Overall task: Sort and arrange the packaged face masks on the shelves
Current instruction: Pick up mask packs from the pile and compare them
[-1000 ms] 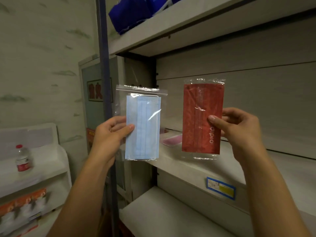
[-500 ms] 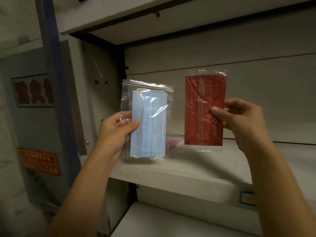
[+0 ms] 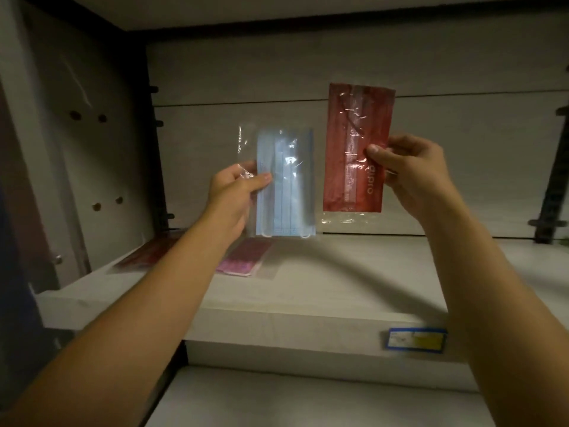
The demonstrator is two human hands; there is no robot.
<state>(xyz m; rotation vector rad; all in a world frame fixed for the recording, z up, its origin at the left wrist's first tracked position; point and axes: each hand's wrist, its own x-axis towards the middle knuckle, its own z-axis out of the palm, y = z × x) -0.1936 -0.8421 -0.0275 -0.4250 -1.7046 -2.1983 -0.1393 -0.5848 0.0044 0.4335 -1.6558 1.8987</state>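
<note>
My left hand (image 3: 234, 192) pinches the left edge of a clear packet with a light blue face mask (image 3: 286, 186), held upright above the middle shelf (image 3: 338, 282). My right hand (image 3: 409, 171) pinches the right edge of a packet with a red face mask (image 3: 354, 146), also upright and a little higher. On the shelf lie a pink packaged mask (image 3: 246, 257) below my left hand and a dark red packaged mask (image 3: 147, 251) at the far left.
The shelf's back panel (image 3: 338, 66) and left side wall (image 3: 92, 134) close in the space. A blue and yellow price label (image 3: 414, 339) sits on the shelf's front edge. A lower shelf (image 3: 308, 399) shows beneath.
The view has come closer to the middle shelf. Both hands have carried their packets deeper over it, and the masks lying on the shelf have come into view.
</note>
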